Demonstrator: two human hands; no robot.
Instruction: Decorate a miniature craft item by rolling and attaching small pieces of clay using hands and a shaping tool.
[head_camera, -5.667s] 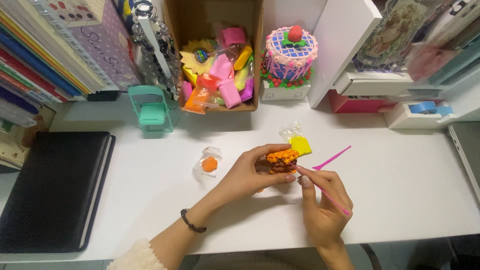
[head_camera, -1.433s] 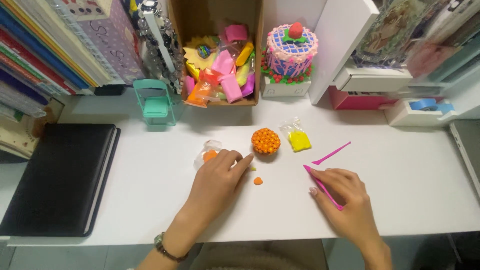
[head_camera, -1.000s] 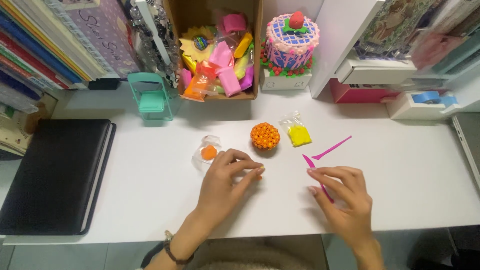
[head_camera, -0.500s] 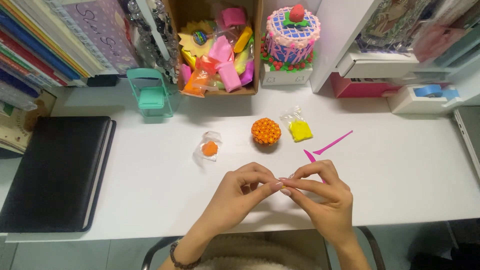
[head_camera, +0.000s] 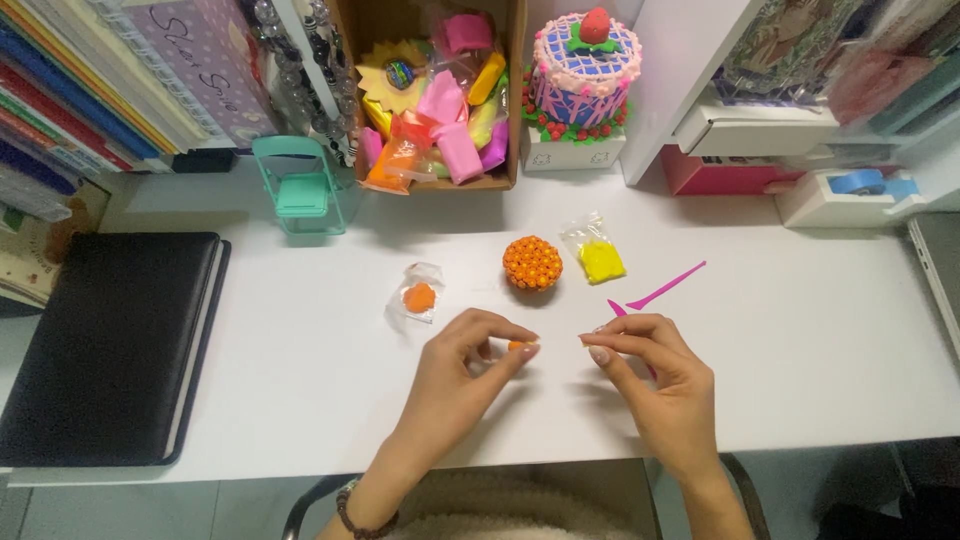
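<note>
From the head camera, the left hand (head_camera: 462, 362) hovers low over the white tabletop (head_camera: 800, 340), its thumb and forefinger pinching a small orange clay bit (head_camera: 516, 345) at the fingertips. The right hand (head_camera: 648, 375) sits just beside it, fingertips pressed together and pointing toward the clay bit without touching it; a narrow gap separates the two hands. Whether the right hand pinches anything I cannot tell. Under the right hand's fingers lies a pink modelling tool (head_camera: 616, 308), partly hidden. Beyond the hands, an orange clay ball (head_camera: 532, 262) studded with small beads stands on the tabletop, between a small bag of orange clay (head_camera: 419, 297) to its left and a bag of yellow clay (head_camera: 599, 260) to its right. A second pink tool (head_camera: 668, 287) lies near the yellow bag. A black notebook (head_camera: 105, 340) lies far left.
</note>
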